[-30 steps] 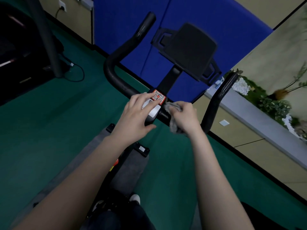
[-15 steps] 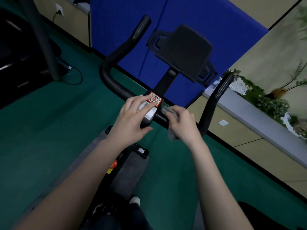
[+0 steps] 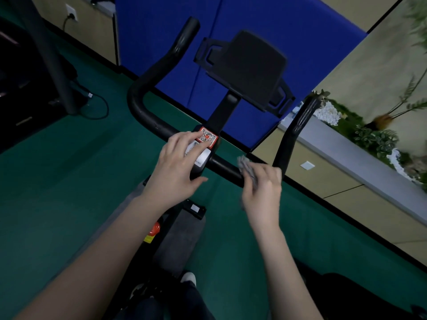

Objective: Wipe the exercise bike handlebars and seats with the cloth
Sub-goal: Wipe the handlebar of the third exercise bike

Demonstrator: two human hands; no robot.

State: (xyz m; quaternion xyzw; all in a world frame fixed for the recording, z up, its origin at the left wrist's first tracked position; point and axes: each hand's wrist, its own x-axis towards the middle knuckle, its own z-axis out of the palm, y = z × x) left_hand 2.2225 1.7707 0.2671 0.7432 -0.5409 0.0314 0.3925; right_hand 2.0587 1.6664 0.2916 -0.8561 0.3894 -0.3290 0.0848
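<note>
Hands work the centre of a black, foam-covered U-shaped handlebar [image 3: 147, 116] on an exercise bike. The right hand [image 3: 262, 188] grips a crumpled grey cloth [image 3: 246, 166] and presses it on the crossbar just right of the black stem clamp [image 3: 205, 155]. The left hand [image 3: 175, 165] rests there with straight fingers over an orange-and-white code sticker [image 3: 208, 137], holding nothing. The crossbar's long axis runs from far left to near right; both ends bend up and point away toward a blue padded wall panel [image 3: 265, 24]. The right upright [image 3: 298, 125] lies just beyond the cloth hand, nearer it than the left, so that section looks next.
</note>
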